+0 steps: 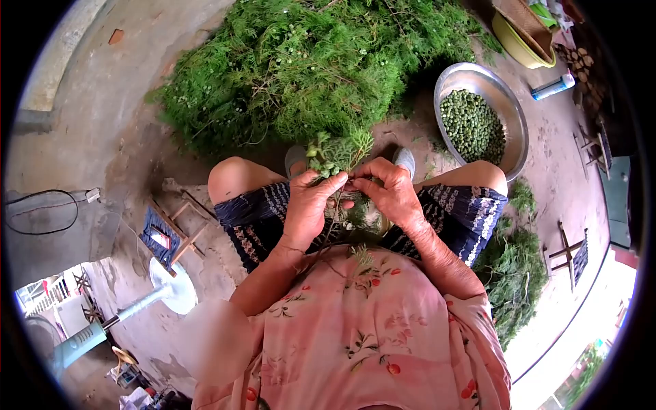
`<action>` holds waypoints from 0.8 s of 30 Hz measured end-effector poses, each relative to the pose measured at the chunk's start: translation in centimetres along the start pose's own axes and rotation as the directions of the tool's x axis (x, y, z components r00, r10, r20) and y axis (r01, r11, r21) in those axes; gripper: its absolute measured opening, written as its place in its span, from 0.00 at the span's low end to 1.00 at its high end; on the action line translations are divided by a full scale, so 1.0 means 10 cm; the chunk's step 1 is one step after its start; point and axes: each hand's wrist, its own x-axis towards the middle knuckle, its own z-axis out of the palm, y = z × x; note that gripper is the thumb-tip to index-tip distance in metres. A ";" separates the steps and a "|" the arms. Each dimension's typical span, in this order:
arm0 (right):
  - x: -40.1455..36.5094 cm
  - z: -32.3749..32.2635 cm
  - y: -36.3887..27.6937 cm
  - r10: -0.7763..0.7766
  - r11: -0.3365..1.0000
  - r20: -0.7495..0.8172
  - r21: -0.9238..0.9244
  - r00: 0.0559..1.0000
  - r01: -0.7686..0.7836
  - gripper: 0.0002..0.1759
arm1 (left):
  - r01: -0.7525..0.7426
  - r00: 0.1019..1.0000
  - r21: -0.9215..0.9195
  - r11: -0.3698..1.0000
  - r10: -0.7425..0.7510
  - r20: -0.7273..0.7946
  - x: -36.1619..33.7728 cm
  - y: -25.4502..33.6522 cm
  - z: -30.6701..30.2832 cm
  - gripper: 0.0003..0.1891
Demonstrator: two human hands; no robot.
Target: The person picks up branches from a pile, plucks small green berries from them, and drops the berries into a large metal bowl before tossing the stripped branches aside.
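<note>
Between my two hands, above my lap, is a green sprig [357, 152] with small green cones [325, 167]. My left hand [307, 210] is closed, its thumb and fingers pinching the sprig near the cones. Close beside it, my right hand [392, 196] has its fingertips pinched together at the stem; whatever lies between those fingertips is too small to make out. A large heap of green branches [307, 82] lies on the ground beyond my feet. To the right of the heap, a metal basin [517, 123] holds many green cones [471, 128].
A yellow basin [517, 44] and a blue-white cylinder [554, 87] are at the upper right. More cut branches [516, 280] lie right of my knee. Folding stools [161, 236] stand left and right [579, 256]. A fan [83, 344] is at the lower left.
</note>
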 end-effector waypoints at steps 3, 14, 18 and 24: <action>-0.01 0.08 -0.03 -0.197 0.972 -0.186 -0.163 0.963 0.167 0.10 | 0.043 0.999 0.112 0.993 -0.042 -0.011 0.01 0.04 -0.02 0.06; 0.10 0.13 -0.21 0.093 0.934 -0.068 0.352 0.993 -0.063 0.14 | -0.093 0.995 0.454 0.886 0.071 0.066 -0.03 0.03 0.07 0.05; 0.12 0.06 -0.18 0.279 0.791 0.109 0.538 0.954 -0.293 0.07 | -0.101 0.993 0.521 0.848 0.056 0.102 -0.02 0.01 0.00 0.05; 0.07 0.09 -0.08 0.397 0.492 0.176 0.788 0.901 -0.371 0.11 | -0.138 0.989 0.518 0.844 0.092 0.114 -0.02 0.04 0.02 0.08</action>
